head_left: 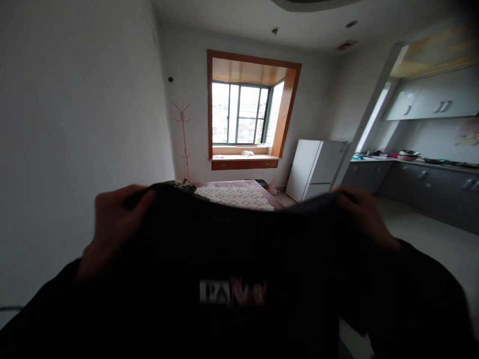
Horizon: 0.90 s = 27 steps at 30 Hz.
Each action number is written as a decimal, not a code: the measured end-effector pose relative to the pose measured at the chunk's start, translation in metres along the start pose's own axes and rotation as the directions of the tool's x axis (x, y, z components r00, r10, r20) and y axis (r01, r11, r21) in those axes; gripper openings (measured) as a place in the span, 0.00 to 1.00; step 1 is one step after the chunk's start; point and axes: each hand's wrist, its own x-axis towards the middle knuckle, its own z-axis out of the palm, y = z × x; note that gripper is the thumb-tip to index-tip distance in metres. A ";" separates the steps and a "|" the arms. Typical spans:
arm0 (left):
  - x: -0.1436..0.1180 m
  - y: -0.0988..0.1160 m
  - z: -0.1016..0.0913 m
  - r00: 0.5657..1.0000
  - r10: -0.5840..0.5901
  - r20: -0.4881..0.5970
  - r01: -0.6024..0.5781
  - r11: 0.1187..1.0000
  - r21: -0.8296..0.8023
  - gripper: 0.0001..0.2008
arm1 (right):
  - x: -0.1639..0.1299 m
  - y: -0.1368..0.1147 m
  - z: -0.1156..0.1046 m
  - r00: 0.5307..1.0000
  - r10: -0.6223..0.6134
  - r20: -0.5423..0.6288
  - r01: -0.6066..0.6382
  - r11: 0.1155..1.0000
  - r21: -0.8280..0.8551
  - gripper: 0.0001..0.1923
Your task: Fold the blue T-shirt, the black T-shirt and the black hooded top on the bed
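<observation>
A black shirt (pixel 239 249) hangs spread out between my two hands, with a white and pink lettered print on its front. At its upper left corner my left hand (pixel 118 214) is closed, thumb pressed on the cloth. My right hand (pixel 362 214) grips the upper right corner in the same way, slightly blurred. The neckline sags between them. Both my sleeves are dark and merge with the shirt, so its lower edges are hard to make out.
Beyond the shirt stands a table with a lace-patterned cover (pixel 235 194), with a dark patterned bundle (pixel 181 186) at its left. A pink coat stand (pixel 183 134) is by the window (pixel 241 112). A white fridge (pixel 316 167) and kitchen cabinets (pixel 404 182) are at right; a wall (pixel 82 99) runs along the left.
</observation>
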 end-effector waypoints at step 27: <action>-0.263 -0.067 0.039 0.514 -0.673 0.531 0.606 0.723 0.330 0.25 | -0.277 0.196 0.110 0.748 0.648 -0.143 -0.656 0.754 -0.012 0.37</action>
